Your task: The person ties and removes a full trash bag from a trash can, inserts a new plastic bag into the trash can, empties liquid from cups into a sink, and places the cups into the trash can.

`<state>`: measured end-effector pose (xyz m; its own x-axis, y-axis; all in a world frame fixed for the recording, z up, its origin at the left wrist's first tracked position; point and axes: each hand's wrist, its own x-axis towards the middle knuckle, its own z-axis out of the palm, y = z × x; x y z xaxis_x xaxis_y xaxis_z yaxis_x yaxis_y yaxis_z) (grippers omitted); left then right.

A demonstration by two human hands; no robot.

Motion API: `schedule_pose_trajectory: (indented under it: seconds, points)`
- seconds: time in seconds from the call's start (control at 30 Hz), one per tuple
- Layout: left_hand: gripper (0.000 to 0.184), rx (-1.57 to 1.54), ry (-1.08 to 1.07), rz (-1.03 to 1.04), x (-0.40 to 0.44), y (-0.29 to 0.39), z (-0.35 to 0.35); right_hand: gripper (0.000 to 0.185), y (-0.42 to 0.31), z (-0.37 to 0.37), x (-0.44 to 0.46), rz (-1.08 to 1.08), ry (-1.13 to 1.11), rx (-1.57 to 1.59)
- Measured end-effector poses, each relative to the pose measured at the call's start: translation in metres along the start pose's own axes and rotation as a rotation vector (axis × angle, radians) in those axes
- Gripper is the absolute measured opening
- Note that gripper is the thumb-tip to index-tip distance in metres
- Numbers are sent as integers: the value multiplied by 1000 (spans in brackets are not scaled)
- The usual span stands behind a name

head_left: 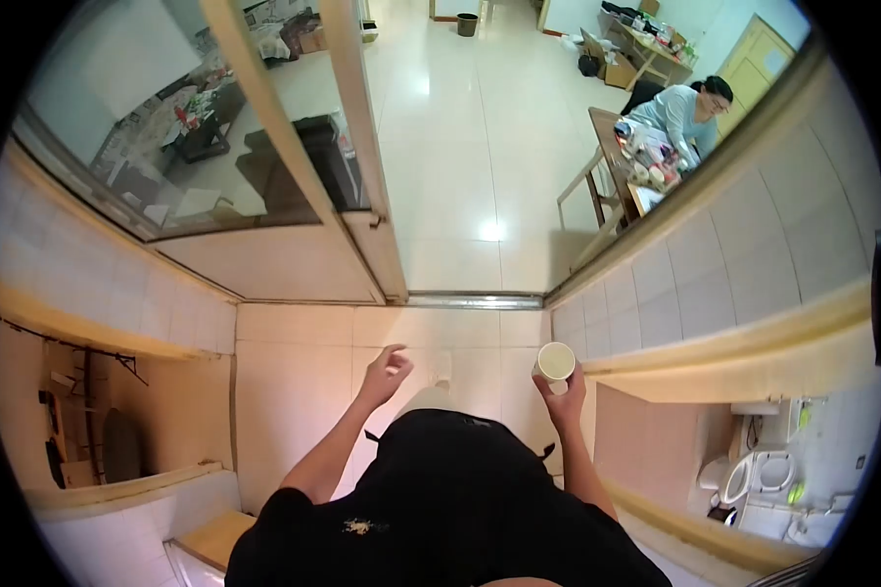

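A paper cup (556, 362) with a pale rim is held upright in my right hand (563, 393), its thumb and fingers wrapped around the side. I look down into the cup from above and cannot tell whether there is liquid inside. My left hand (390, 376) hangs in the air out to the left, fingers loosely bent and apart, with nothing visible in it. Below both hands lies the tiled floor (299, 338).
Ahead, a doorway with a metal floor track (475, 301) stands beside a glass sliding panel (264, 147). Beyond it, a person (677, 112) sits at a cluttered wooden table (605, 132). A bathroom with a toilet (775, 472) opens on the right. A dark bin (467, 24) stands far off.
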<state>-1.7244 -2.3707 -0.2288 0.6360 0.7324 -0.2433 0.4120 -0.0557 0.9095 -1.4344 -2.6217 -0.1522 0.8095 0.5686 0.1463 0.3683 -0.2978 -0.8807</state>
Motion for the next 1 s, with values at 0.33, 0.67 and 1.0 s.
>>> schedule_pose_trajectory:
  seconds: [0.33,0.67,1.0]
  points:
    - [45,34,-165,286,381,227,15,58,9,67,321,82,-18,101]
    - [37,-94,286,-71,617,252,-2,56,5,191,750,-117,-497,200]
    - [59,-19,567,-16,839,296,-128,59,-143,458,1008,-444,-984,176]
